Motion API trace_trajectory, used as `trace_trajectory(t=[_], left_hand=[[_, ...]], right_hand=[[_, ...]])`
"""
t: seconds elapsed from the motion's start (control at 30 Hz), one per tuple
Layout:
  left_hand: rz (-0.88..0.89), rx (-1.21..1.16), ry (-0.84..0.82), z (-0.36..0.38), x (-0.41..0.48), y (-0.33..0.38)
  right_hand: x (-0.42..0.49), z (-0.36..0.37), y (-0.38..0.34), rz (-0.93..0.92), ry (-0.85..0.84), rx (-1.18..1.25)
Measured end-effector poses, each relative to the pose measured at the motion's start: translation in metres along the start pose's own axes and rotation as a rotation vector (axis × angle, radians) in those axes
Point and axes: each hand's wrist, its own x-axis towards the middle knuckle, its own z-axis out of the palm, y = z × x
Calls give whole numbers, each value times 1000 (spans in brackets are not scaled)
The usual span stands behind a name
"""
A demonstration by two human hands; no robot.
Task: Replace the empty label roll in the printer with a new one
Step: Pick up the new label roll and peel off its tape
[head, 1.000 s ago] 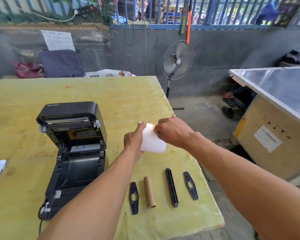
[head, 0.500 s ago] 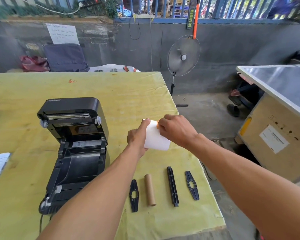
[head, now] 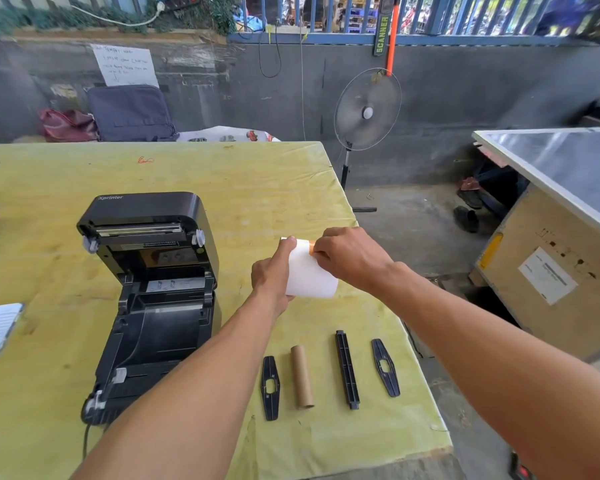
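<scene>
— Both grips are closed on the new label roll (head: 310,271) at frame centre: left hand (head: 272,275) steadies it, right hand (head: 347,258) pinches its orange tab (head: 311,247), likely to free the end.

— And the parts?

— On the surface (head: 257,181), lower centre: one empty core (head: 302,377), one spindle (head: 347,370), two guide plates (head: 270,388). One printer (head: 153,299) gapes open, left.

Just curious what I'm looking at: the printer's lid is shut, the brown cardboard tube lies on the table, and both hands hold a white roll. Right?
Not quite: the head view shows the printer with its lid open, the roll bay empty. The brown cardboard tube does lie on the table, and the left hand and right hand hold the white roll.
</scene>
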Motion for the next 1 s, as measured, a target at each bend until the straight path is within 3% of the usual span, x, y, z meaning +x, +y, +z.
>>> trace_trajectory(t=[0.43, 0.8, 1.0], left_hand=[[-3, 50, -8, -7, -2, 1], [24, 173, -65, -9, -4, 1], [9, 188, -62, -11, -4, -4]], right_hand=[[-12, 6, 7, -34, -37, 131], [-10, -5, 3, -192, -180, -199], [-17, 11, 1, -191, -134, -247]])
